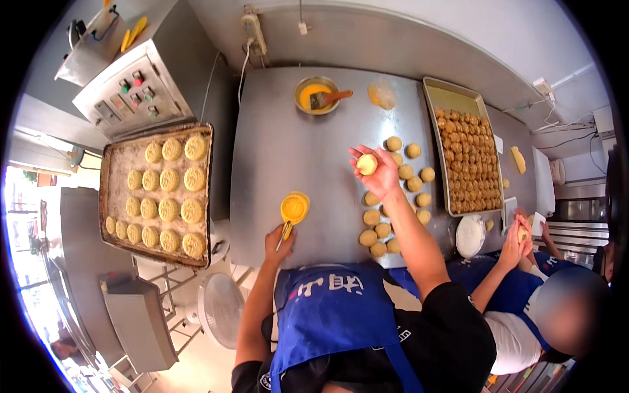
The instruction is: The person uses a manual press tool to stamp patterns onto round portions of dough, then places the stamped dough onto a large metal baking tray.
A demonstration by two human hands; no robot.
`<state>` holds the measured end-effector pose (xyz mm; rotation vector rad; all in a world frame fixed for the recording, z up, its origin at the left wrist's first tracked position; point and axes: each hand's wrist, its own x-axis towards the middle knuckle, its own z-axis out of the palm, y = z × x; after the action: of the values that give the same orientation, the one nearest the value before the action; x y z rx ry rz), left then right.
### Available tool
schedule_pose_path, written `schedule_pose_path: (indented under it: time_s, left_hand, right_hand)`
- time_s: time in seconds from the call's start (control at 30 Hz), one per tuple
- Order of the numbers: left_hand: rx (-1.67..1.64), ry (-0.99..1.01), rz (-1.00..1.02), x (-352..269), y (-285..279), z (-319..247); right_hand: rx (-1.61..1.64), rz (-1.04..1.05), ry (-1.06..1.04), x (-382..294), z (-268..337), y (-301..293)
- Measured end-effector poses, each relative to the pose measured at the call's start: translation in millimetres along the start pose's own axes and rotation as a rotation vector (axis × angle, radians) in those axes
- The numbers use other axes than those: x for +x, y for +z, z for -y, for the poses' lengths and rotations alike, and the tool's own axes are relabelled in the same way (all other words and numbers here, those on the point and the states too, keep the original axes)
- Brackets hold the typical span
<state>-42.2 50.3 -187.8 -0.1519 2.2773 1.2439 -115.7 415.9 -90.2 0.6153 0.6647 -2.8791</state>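
My left hand [280,244] grips the metal handle of a round yellow mould [295,208], whose hollow faces up just above the steel worktable [268,147]. Palm up over the table, my right hand [382,179] holds a smooth, pale yellow dough ball [366,164] on its fingers. Beside and below that forearm lie several tan dough balls [368,238] in loose rows. Part of the group is hidden by my arm. To the left, a worn baking tray [123,191] carries rows of round pastries [168,209] with a raised pattern on top.
A metal bowl [300,109] of yellow liquid holds a wooden-handled brush [329,99]. Powder [382,95] lies nearby. Brown filling balls [462,157] fill much of a tray [459,100], near a white flour bowl [470,236]. At right, a co-worker's hands [516,240] hold dough. A control box [132,93] stands left.
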Motion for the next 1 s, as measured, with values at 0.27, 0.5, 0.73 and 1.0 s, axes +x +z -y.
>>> schedule_pose_path:
  time_s: [0.27, 0.5, 0.73, 1.0]
  left_hand:
    - [-0.152, 0.183, 0.212, 7.5, -13.0, 12.6]
    - [-0.115, 0.282, 0.214, 2.5, -18.4, 19.9]
    - [-0.217, 0.030, 0.298, -4.8, -24.3, 9.4]
    - [-0.206, 0.076, 0.238, -10.0, -27.0, 5.7]
  right_hand:
    - [0.210, -0.148, -0.051, -42.4, -77.9, 61.0]
    - [-0.078, 0.187, -0.039, -52.1, -89.9, 44.9]
    - [-0.702, -0.007, -0.189, -42.2, -127.3, 37.7]
    - [-1.936, 0.410, -0.856, -27.4, -175.8, 24.0]
